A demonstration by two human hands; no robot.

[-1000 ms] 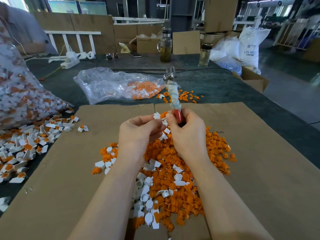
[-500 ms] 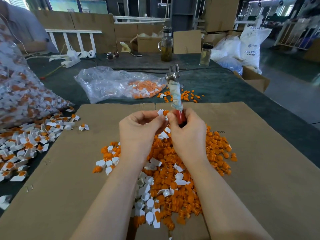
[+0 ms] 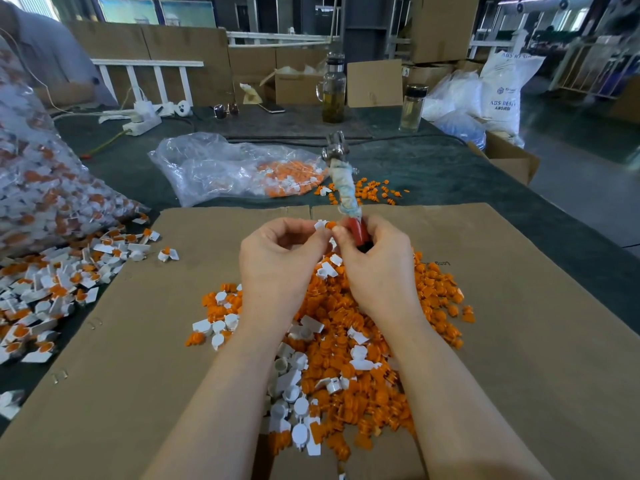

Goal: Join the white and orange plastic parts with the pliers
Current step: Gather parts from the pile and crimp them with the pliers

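Note:
A heap of loose orange and white plastic parts [image 3: 349, 344] lies on the brown cardboard sheet [image 3: 519, 341]. Above its far end my left hand [image 3: 277, 268] pinches a small white part [image 3: 320, 224] with an orange part [image 3: 331, 224] set against it. My right hand [image 3: 377, 268] grips the pliers [image 3: 344, 188] by their red handle, its fingertips touching the orange part. The pliers point up and away, their handles wrapped in dirty cloth tape and the metal jaws at the top.
Joined white-and-orange pieces [image 3: 52, 292] are spread at the left beside a full clear bag [image 3: 38, 188]. A second plastic bag [image 3: 235, 168] with orange parts lies beyond the cardboard. Two bottles [image 3: 334, 88], boxes and a power strip [image 3: 142, 116] stand at the back.
Both hands rose slightly and stayed together at the far end of the heap. The pliers tilted a little between frames. The grip on each item is the same.

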